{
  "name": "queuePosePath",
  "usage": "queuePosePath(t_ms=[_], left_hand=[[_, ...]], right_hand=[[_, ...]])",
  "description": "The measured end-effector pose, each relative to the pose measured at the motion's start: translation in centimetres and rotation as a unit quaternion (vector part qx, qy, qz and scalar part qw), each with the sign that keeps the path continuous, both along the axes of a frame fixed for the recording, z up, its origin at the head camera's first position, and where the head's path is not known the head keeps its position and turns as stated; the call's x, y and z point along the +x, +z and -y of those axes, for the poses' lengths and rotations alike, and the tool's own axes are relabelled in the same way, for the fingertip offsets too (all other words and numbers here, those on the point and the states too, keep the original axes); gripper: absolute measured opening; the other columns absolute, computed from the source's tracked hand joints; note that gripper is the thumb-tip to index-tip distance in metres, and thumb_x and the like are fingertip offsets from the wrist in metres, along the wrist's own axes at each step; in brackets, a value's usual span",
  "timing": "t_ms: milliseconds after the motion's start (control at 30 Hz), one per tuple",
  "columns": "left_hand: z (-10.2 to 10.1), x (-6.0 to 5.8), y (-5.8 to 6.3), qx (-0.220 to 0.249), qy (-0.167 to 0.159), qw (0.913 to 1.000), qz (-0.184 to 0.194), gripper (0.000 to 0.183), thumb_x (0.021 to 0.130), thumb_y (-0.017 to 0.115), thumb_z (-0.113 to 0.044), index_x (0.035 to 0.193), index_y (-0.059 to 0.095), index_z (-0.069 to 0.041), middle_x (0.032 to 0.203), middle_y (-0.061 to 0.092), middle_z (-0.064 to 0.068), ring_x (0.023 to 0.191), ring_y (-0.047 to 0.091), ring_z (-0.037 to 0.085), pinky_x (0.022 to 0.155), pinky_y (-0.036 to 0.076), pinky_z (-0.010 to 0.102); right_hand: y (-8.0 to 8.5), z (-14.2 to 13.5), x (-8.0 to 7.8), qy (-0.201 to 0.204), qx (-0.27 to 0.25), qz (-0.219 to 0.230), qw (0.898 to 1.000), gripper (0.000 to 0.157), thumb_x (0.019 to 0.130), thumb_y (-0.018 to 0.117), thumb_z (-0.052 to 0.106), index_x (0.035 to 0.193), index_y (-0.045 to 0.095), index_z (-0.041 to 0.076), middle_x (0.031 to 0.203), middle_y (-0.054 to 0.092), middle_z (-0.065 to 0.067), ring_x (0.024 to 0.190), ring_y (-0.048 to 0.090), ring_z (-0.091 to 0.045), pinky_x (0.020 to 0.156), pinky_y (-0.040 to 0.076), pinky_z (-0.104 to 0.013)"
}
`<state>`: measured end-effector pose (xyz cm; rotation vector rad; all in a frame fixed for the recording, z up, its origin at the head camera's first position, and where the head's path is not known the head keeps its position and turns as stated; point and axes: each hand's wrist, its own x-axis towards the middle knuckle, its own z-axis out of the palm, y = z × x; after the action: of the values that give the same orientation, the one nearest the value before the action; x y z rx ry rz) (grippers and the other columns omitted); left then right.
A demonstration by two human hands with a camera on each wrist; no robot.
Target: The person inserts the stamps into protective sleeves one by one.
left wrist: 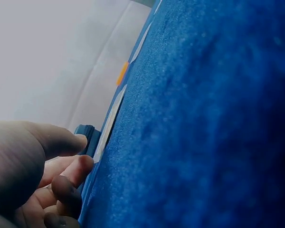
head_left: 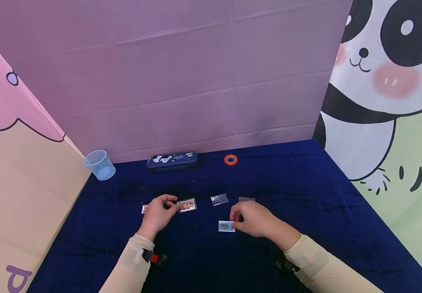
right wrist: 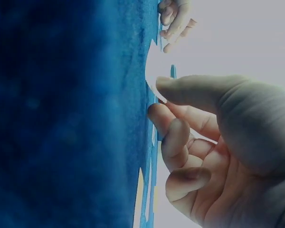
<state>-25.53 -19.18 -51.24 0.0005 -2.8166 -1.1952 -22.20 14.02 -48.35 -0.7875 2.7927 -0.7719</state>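
Note:
Between its thumb and index finger, my right hand (head_left: 252, 217) pinches the right end of a small picture card (head_left: 225, 226), which has a green shape on light blue. In the right wrist view the card (right wrist: 152, 69) looks slightly bowed. My left hand (head_left: 158, 215) has its fingertips at the left edge of a brown picture card (head_left: 187, 205) in a clear sleeve; a gap shows between thumb and index finger in the left wrist view. Another card (head_left: 144, 209) is partly hidden behind the left hand. Clear plastic sleeves (head_left: 219, 199) lie beyond the hands, one partly covered by my right hand.
Dark blue cloth (head_left: 306, 187) covers the table. At the back stand a light blue cup (head_left: 100, 165) on the left and a navy pencil case (head_left: 172, 161) with a panda. An orange ring-shaped roll (head_left: 226, 160) lies right of the case. Printed fabric walls enclose the table.

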Motion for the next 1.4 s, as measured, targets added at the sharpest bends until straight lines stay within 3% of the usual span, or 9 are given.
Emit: queuePosePath(t_ms=[167,467,867,1200,1400], left_hand=[[-0.1,0.1,0.1,0.005,0.001,1.0,-0.002,0.023,0.094,0.079,-0.022,0.115,0.077,-0.014,0.083,0.067,-0.004,0.071,0.057,0.017,0.069,0.045,0.036],[-0.3,0.4,0.5,0.026,-0.015,0.9995,-0.013,0.019,0.095,0.078,-0.021,0.113,0.077,-0.015,0.086,0.067,-0.002,0.067,0.056,0.018,0.064,0.046,0.035],[-1.2,0.6,1.3,0.026,-0.044,0.9982,-0.029,0.018,0.096,0.077,-0.017,0.113,0.077,-0.012,0.086,0.067,-0.003,0.06,0.053,0.015,0.058,0.045,0.031],[-2.3,0.3,2.3,0.011,-0.06,0.9975,-0.036,0.025,0.095,0.079,-0.019,0.118,0.074,-0.012,0.086,0.066,-0.005,0.056,0.05,0.013,0.057,0.043,0.032],[-3.5,0.2,2.7,0.001,-0.078,0.9965,-0.029,0.028,0.096,0.078,-0.022,0.122,0.072,-0.012,0.091,0.068,-0.006,0.063,0.055,0.012,0.063,0.047,0.034]], right_hand=[[0.1,-0.2,-0.1,0.016,-0.026,-0.003,1.0,0.019,0.091,0.081,0.017,0.083,0.067,0.026,0.074,0.059,0.016,0.065,0.054,-0.004,0.063,0.047,-0.03],[0.3,-0.5,-0.1,0.032,-0.088,0.033,0.995,0.018,0.092,0.08,0.014,0.083,0.068,0.024,0.074,0.063,0.014,0.066,0.056,-0.006,0.062,0.046,-0.028],[0.6,-2.6,0.3,-0.022,-0.133,0.028,0.99,0.011,0.093,0.078,0.016,0.09,0.07,0.023,0.083,0.065,0.011,0.058,0.053,-0.01,0.053,0.045,-0.028],[1.1,-5.2,-0.8,-0.088,-0.235,0.012,0.968,0.004,0.097,0.076,0.02,0.099,0.073,0.02,0.091,0.065,-0.001,0.06,0.05,-0.016,0.051,0.042,-0.029],[0.9,-6.9,-1.5,-0.118,-0.258,-0.015,0.959,0.005,0.098,0.076,0.023,0.099,0.073,0.018,0.087,0.061,-0.003,0.06,0.048,-0.015,0.052,0.039,-0.029]])
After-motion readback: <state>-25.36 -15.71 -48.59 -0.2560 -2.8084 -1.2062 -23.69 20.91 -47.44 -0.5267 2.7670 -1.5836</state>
